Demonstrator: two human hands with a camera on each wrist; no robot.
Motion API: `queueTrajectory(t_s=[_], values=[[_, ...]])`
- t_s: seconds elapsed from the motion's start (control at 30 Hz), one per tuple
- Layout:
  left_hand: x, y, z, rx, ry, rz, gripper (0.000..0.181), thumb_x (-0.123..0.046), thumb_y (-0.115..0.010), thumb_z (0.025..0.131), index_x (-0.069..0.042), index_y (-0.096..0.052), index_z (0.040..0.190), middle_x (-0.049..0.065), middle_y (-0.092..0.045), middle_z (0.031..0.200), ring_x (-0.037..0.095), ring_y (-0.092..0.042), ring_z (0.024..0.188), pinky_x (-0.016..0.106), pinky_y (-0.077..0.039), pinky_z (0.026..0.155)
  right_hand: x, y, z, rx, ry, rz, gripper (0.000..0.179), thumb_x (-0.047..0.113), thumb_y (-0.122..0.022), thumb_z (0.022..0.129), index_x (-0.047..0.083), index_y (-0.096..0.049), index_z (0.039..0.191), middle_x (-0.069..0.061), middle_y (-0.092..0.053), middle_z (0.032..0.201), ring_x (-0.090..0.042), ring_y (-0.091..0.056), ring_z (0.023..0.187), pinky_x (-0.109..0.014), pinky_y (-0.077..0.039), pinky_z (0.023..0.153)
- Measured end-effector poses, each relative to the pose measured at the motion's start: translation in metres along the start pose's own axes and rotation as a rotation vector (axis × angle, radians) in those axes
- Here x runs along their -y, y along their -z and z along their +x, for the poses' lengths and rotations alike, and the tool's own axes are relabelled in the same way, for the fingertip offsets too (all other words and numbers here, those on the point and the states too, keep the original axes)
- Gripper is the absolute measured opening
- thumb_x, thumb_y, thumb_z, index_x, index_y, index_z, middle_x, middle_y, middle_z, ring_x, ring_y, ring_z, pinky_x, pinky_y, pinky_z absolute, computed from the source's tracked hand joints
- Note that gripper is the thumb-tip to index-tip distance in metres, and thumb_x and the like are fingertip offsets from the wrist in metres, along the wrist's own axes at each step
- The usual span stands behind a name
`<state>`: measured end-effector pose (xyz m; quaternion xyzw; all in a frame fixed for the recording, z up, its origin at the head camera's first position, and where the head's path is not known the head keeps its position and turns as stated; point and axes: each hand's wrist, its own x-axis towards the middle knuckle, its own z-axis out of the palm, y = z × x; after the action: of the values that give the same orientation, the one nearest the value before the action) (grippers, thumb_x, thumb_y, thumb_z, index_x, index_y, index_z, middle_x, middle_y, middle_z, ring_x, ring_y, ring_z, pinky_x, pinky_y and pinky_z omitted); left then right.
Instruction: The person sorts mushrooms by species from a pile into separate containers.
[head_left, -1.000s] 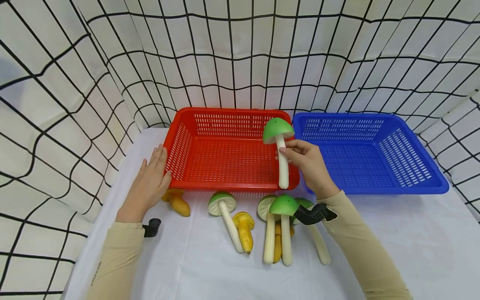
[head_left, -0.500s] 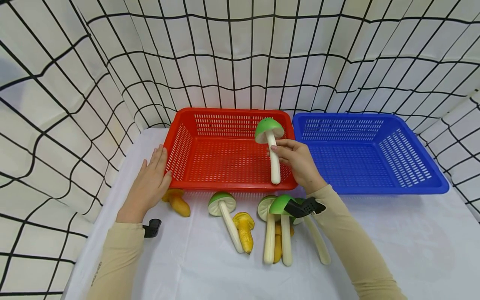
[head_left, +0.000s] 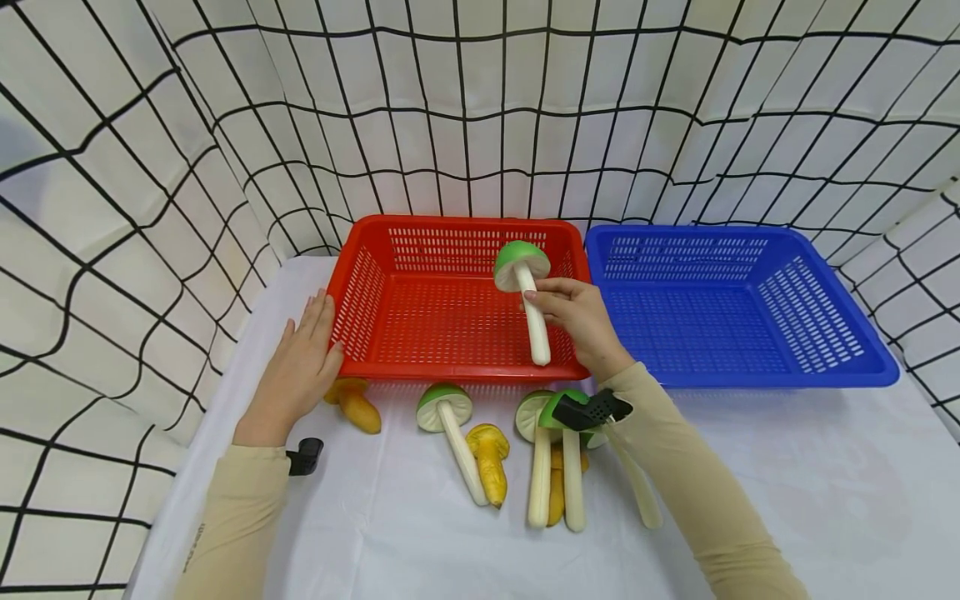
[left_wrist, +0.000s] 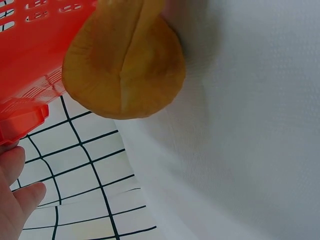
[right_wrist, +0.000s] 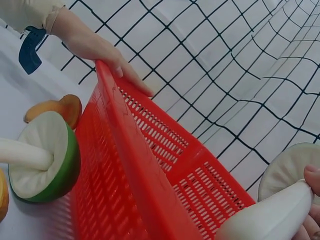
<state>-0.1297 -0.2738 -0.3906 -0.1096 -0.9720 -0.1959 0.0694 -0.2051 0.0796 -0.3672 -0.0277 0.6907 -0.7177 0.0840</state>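
Note:
My right hand [head_left: 577,321] pinches the white stem of a green-capped mushroom [head_left: 534,321], held cap up over the right part of the red basket [head_left: 465,372]. In the right wrist view that mushroom's pale stem [right_wrist: 270,217] shows at the lower right, fingers at its edge. My left hand [head_left: 296,367] rests with straight fingers along the basket's left rim. Just by the left hand lies a yellow mushroom [head_left: 360,410], seen large as an orange-brown cap [left_wrist: 125,70] in the left wrist view. Inside the red basket only its perforated bottom shows.
A blue basket [head_left: 787,382] stands right of the red one. In front lie a green-capped mushroom [head_left: 459,450] beside a yellow mushroom [head_left: 489,467], and a cluster of green-capped mushrooms [head_left: 573,483] partly under the right wrist strap. A black grid on white cloth [head_left: 502,108] closes the back.
My right hand has moved left with the green-capped mushroom, from the red basket's right rim to farther over its inside. The left hand has stayed in place.

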Motion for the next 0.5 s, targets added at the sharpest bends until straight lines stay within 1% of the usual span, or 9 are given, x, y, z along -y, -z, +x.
queueTrajectory(t_s=[0.13, 0.3, 0.5], values=[[-0.001, 0.000, 0.000, 0.003, 0.000, -0.005, 0.060, -0.017, -0.035, 0.099, 0.009, -0.012, 0.148, 0.024, -0.009, 0.156, 0.036, -0.010, 0.143, 0.057, -0.008, 0.113, -0.002, -0.006, 0.002, -0.016, -0.007, 0.013, 0.031, 0.009, -0.067, 0.089, -0.008, -0.062, 0.115, -0.006, -0.069, 0.091, -0.020, -0.069, 0.086, -0.033, -0.054, 0.080], [-0.001, 0.000, 0.000, 0.003, 0.000, -0.007, 0.060, -0.017, -0.034, 0.099, 0.009, -0.012, 0.148, 0.023, -0.009, 0.156, 0.036, -0.009, 0.143, 0.057, -0.008, 0.113, -0.004, -0.014, 0.004, -0.044, -0.012, 0.024, 0.031, 0.007, -0.068, 0.087, -0.009, -0.064, 0.113, -0.008, -0.067, 0.094, -0.015, -0.067, 0.079, -0.035, -0.054, 0.080], [-0.001, -0.001, 0.000, -0.001, -0.002, -0.007, 0.060, -0.017, -0.034, 0.099, 0.009, -0.012, 0.148, 0.023, -0.008, 0.156, 0.036, -0.009, 0.143, 0.057, -0.008, 0.113, -0.006, -0.018, 0.008, -0.007, -0.071, 0.006, 0.031, 0.009, -0.068, 0.088, -0.009, -0.063, 0.112, -0.012, -0.062, 0.104, -0.017, -0.064, 0.083, -0.035, -0.054, 0.082]])
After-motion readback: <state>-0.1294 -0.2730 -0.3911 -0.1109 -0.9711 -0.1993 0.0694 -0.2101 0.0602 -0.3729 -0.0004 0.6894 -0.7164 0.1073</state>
